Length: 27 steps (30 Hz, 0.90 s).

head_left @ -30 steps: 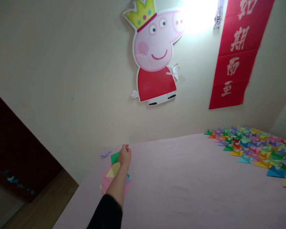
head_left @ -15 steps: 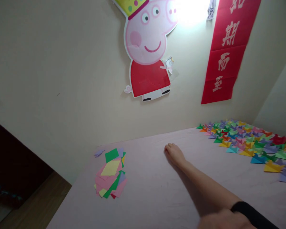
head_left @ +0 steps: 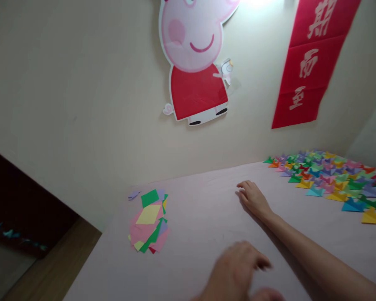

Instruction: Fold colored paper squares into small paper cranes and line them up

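Note:
My right hand (head_left: pixel 253 198) lies palm down on the pink sheet (head_left: pixel 207 217), fingers stretched flat and holding nothing, its bare forearm running off to the lower right. My left hand (head_left: pixel 238 274) is at the bottom edge, close to the camera and blurred, so I cannot make out its fingers. A loose stack of coloured paper squares (head_left: pixel 148 225), pink, green and yellow, lies to the left of both hands. A small purple folded piece (head_left: pixel 133 195) sits just behind the stack.
Several folded paper shapes in many colours (head_left: pixel 332 179) cover the far right of the sheet. On the wall behind hang a cartoon pig cutout (head_left: pixel 197 62) and a red banner (head_left: pixel 310 71). The sheet's left edge drops to a wooden floor (head_left: pixel 50 271).
A hand that was at the paper stack a second ago has left it. My right hand now rests in the middle of the sheet, slightly further right, and my left hand has come into view below.

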Each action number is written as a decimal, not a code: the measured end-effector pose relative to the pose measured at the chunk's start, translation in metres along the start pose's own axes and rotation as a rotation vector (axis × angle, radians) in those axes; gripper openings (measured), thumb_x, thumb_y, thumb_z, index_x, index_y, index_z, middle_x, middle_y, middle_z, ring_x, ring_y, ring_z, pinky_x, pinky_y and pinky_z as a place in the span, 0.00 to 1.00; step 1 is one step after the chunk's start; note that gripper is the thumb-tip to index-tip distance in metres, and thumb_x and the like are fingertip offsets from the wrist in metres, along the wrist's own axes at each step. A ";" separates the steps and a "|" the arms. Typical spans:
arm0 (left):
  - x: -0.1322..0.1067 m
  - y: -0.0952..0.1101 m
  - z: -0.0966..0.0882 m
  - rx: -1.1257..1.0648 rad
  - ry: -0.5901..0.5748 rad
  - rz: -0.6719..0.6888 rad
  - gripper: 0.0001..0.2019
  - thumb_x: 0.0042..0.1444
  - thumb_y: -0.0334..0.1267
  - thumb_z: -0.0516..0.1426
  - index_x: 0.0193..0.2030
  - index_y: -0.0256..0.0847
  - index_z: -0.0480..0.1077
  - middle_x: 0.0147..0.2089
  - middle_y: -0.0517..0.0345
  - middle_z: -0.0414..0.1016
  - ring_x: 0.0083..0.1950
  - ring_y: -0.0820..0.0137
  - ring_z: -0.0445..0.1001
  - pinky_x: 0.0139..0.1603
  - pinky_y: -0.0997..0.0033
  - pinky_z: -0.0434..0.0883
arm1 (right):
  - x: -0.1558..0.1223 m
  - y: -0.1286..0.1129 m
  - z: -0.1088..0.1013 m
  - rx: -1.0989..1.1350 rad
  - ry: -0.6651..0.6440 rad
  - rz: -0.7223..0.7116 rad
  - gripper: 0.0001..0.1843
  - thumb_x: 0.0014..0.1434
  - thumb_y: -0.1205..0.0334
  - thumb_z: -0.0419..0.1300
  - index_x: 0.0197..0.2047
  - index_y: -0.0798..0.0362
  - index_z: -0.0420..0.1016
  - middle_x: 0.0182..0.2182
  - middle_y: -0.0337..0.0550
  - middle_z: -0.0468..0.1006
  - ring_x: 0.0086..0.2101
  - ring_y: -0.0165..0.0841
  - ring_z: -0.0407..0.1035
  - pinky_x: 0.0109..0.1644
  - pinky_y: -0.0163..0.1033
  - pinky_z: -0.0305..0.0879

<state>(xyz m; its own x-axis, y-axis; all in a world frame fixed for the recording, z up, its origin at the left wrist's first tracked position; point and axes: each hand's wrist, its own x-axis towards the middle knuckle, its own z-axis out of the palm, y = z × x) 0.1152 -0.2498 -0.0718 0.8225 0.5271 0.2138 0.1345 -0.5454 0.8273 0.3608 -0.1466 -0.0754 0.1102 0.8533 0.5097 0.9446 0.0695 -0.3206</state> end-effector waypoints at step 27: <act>-0.064 -0.068 -0.208 1.029 0.329 -0.907 0.17 0.67 0.47 0.48 0.54 0.40 0.69 0.56 0.42 0.75 0.59 0.54 0.71 0.58 0.60 0.62 | -0.077 -0.012 -0.003 0.140 -0.027 -0.135 0.12 0.61 0.57 0.54 0.47 0.49 0.71 0.46 0.51 0.78 0.47 0.45 0.72 0.52 0.51 0.69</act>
<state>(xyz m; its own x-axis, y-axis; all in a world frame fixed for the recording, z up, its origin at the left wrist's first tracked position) -0.0613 -0.1109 -0.0339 0.0879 0.9950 0.0477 0.9956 -0.0893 0.0278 0.3422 -0.2144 -0.1082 -0.0249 0.8447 0.5346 0.8978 0.2541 -0.3597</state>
